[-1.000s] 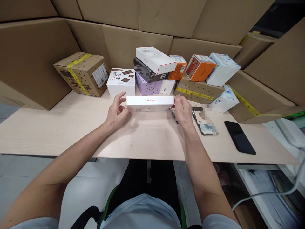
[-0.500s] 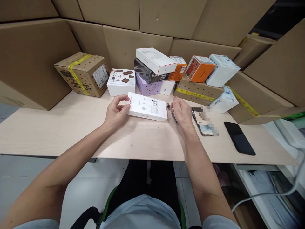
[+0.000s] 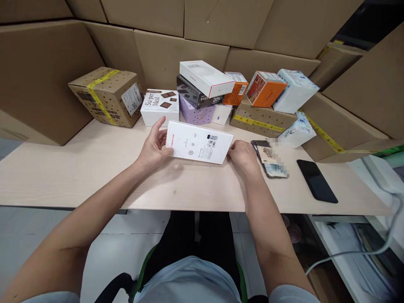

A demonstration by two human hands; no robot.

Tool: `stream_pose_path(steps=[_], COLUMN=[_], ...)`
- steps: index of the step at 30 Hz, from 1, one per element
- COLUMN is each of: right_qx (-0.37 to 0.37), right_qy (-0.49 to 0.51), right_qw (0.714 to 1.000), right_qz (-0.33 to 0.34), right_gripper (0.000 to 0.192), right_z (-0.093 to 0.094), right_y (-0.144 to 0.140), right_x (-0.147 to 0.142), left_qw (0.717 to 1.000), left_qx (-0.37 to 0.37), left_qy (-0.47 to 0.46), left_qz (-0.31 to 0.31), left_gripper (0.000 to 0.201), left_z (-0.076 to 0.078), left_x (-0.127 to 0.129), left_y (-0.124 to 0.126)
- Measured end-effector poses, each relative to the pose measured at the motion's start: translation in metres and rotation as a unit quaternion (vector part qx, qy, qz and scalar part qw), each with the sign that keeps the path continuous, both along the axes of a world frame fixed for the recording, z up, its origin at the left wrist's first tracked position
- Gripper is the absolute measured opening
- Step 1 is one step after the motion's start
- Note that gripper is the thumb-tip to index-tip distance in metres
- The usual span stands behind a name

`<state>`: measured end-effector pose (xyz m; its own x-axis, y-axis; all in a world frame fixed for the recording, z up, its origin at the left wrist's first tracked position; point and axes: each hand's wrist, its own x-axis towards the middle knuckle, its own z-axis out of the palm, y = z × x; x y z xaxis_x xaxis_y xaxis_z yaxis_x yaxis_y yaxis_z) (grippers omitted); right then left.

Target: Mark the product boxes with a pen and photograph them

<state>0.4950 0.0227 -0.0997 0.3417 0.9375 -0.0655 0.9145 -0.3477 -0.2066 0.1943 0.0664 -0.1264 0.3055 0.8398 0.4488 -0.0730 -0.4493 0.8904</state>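
A flat white box [image 3: 197, 145] with a printed label and barcodes on its upper face is tilted up over the light wooden table [image 3: 94, 168]. My left hand [image 3: 154, 145] grips its left end, thumb on the face and fingers behind. My right hand [image 3: 244, 155] holds the box's lower right corner, knuckles close to the tabletop.
Behind the box lie a Super Meal box [image 3: 159, 105], a purple box [image 3: 197, 114] under a dark box [image 3: 194, 96] and a white box [image 3: 205, 78], an orange box [image 3: 264, 88] and tissue packs [image 3: 295, 90]. A taped carton [image 3: 105, 97] sits left. A black phone [image 3: 316, 181] and a phone-like item [image 3: 269, 158] lie right.
The box went from edge-on between both hands to label side up. My right hand let go for a moment and now grips the right corner again, covering the pen.
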Motion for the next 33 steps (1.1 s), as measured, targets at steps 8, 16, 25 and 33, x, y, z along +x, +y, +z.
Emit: stream_pose_path(steps=[8, 16, 25, 33], right_qx=[0.094, 0.356, 0.376, 0.291], right_qy=[0.055, 0.269, 0.448, 0.410], right_qw=[0.993, 0.890, 0.810, 0.864], right_qz=[-0.036, -0.089, -0.050, -0.033], right_gripper=[0.013, 0.009, 0.025, 0.028], right_z=[0.007, 0.006, 0.010, 0.006], right_y=[0.002, 0.011, 0.007, 0.003], right_x=[0.000, 0.006, -0.007, -0.014], left_qw=[0.997, 0.996, 0.961, 0.961], left_qx=[0.016, 0.007, 0.165, 0.168], left_qy=[0.069, 0.073, 0.169, 0.177], left_qz=[0.042, 0.042, 0.148, 0.127], left_gripper=[0.076, 0.044, 0.027, 0.037], left_z=[0.003, 0.008, 0.005, 0.003], left_x=[0.002, 0.006, 0.007, 0.005], left_y=[-0.007, -0.011, -0.011, -0.013])
